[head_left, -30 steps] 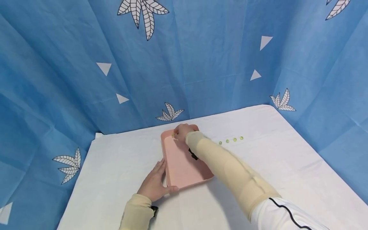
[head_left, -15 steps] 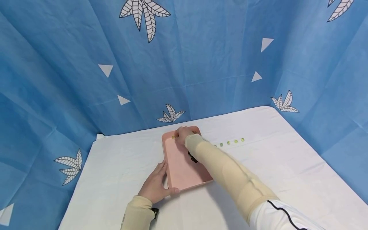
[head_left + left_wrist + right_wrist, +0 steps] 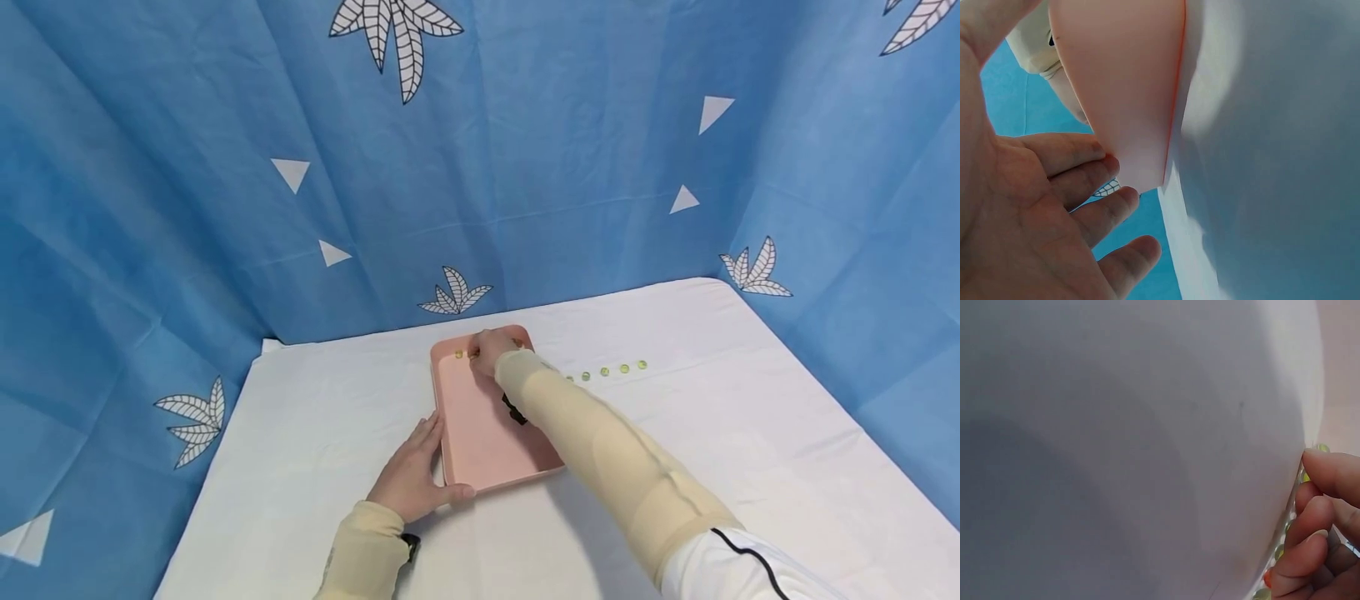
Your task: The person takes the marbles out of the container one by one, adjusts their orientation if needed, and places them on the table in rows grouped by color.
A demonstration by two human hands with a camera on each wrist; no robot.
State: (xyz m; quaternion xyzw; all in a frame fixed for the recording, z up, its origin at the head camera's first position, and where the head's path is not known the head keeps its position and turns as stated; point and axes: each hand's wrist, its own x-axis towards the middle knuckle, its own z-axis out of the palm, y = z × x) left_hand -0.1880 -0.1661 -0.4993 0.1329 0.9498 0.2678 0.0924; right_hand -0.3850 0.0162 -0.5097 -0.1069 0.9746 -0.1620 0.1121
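Pink tray [image 3: 480,433] lies flat on the white-covered desk [image 3: 712,450], long axis running away from the person. One yellow-green bead [image 3: 458,354] sits inside it at the far left corner; a second shows just beside the right hand [image 3: 493,352], which is at the far rim. Right-hand fingers [image 3: 1322,534] are curled together over the beads; from the wrist view they look pinched, but whether a bead is actually between them I cannot tell.

Left hand [image 3: 410,479] rests at the tray's near left corner, fingers straight along the side wall, thumb against the near edge: steadying, not clasping.

Four more beads [image 3: 613,369] lie in a row on the desk, right of the tray, apart from it.

Handling judgement:
- Beads: small, hard, glossy, probably glass or resin. Light, round, liable to roll and slip. Best taken singly, a fingertip pinch from above.
- Tray: thin stiff plastic, light, likely to slide on the cloth when nudged, hence the bracing hand. Take it by the raised rim on the long sides.
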